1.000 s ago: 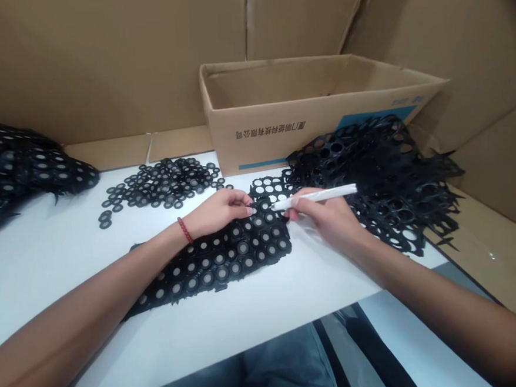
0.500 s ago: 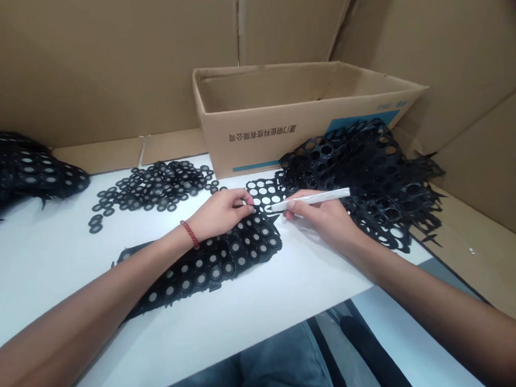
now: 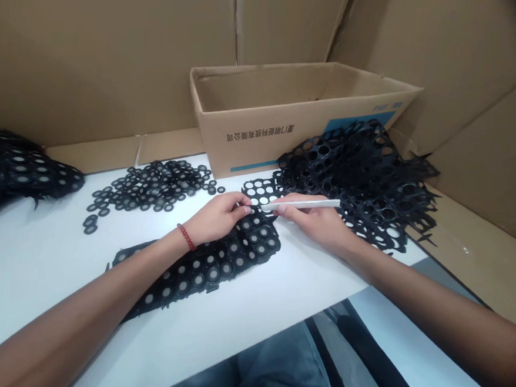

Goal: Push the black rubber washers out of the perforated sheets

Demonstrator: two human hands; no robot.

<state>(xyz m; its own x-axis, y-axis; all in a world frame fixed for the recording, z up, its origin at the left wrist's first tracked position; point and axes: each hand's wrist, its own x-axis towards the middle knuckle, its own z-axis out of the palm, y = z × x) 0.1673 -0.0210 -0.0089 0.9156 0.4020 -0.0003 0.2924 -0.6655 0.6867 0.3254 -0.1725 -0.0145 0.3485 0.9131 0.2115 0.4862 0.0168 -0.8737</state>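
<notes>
My left hand [image 3: 227, 214], with a red bead bracelet at the wrist, pinches the far edge of a black rubber sheet [image 3: 213, 273] full of round rings. Across from it, my right hand [image 3: 310, 216] is closed around a slim white pen-shaped tool [image 3: 314, 203]. The tool lies almost level, and its tip reaches the sheet edge beside my left fingertips. What exactly the tip touches is too small to tell. Just beyond both hands lies a punched-out black sheet [image 3: 259, 183] with open holes.
Loose black rings [image 3: 151, 186] form a pile at the back left. A heap of holed black sheets [image 3: 357, 169] leans against an open cardboard box [image 3: 258, 140]. More ring-filled sheets [image 3: 17, 166] are stacked at far left. Cardboard walls surround the white table [image 3: 231, 319].
My right hand has moved slightly left, bringing the white tool's tip to the sheet edge by my left fingers. The tool's rear end has dropped lower. My left hand keeps its pinch.
</notes>
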